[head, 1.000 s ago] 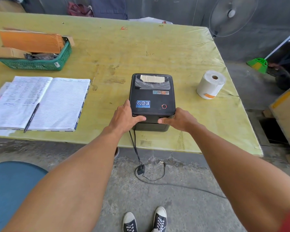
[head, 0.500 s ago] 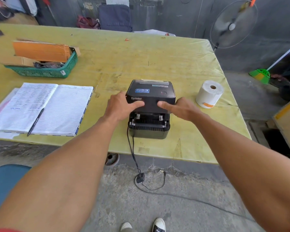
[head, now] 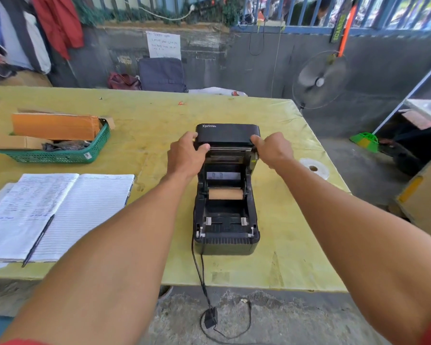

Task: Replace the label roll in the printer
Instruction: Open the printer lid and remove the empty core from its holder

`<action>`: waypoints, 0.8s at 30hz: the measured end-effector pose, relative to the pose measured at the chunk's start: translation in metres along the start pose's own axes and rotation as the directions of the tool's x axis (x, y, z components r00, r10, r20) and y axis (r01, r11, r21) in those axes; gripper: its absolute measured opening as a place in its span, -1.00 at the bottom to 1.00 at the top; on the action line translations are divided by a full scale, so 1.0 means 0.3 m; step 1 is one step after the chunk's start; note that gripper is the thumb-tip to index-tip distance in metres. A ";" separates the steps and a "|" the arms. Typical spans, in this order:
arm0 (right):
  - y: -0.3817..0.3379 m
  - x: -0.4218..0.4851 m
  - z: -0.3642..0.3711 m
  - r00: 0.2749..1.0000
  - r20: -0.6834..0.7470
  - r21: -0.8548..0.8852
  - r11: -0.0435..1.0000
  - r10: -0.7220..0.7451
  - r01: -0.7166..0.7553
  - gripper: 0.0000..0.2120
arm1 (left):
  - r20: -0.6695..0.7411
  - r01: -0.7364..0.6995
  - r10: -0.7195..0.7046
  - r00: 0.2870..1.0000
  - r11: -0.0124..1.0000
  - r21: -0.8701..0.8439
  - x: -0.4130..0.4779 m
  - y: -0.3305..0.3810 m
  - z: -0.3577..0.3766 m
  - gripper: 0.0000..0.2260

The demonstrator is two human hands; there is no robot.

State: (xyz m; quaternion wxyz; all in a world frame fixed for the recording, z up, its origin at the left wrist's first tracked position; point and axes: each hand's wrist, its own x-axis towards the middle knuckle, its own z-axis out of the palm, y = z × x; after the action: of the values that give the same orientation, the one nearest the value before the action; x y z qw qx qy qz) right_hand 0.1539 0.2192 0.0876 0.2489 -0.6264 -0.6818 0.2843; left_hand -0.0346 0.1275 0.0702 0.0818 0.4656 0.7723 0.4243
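The lid (head: 228,135) is swinging much further back than it was half a second ago, and it is now standing almost upright at the far end of the printer (head: 225,235), leaving the paper bay fully exposed. The left hand (head: 186,158) is gripping the lid's left corner, fingers curled over it and thumb along its lower edge. The right hand (head: 271,149) is gripping the right corner in the same way.

To my eye, the opening step is just finishing. A bare cardboard core (head: 225,194) is sitting across the holders in the bay. The next move would be letting go of the lid and lifting that core out. The fresh label roll (head: 314,168) is waiting on the table (head: 147,115) just right of the printer, partly hidden behind the right forearm.

Nothing is blocking the bay itself. An open notebook (head: 60,215) with a pen (head: 38,241) is lying to the left, a green basket (head: 57,155) of cardboard is sitting beyond it, and the power cable (head: 198,270) is hanging off the near edge.
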 end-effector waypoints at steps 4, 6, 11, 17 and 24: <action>-0.040 0.051 0.023 0.998 0.042 0.093 0.994 0.047 -0.051 -0.49 | 0.095 0.039 -0.034 0.995 0.998 -0.048 0.080 -0.001 0.010 -0.54; -0.061 0.078 0.032 0.994 0.082 0.122 0.989 0.070 -0.080 -0.49 | 0.151 0.046 -0.036 0.988 0.997 -0.059 0.113 0.000 0.011 -0.50; -0.090 0.159 0.039 0.993 0.083 0.105 0.990 0.084 -0.092 -0.50 | 0.159 0.043 -0.039 0.987 0.999 -0.025 0.189 -0.007 0.030 -0.52; -0.095 0.223 -0.005 0.971 0.174 0.040 0.984 0.166 -0.176 -0.47 | 0.069 0.027 -0.032 0.997 0.997 0.074 0.236 -0.019 0.031 -0.71; -0.117 0.216 -0.008 0.967 0.184 -0.023 0.985 0.174 -0.173 -0.48 | 0.031 0.013 -0.016 0.999 0.995 0.098 0.233 -0.015 0.037 -0.57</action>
State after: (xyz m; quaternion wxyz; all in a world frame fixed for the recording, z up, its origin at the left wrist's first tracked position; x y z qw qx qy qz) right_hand 0.1245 0.2821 0.1127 0.1564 -0.6554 -0.6455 0.3597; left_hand -0.0704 0.1882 0.0787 0.0744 0.4702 0.7941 0.3778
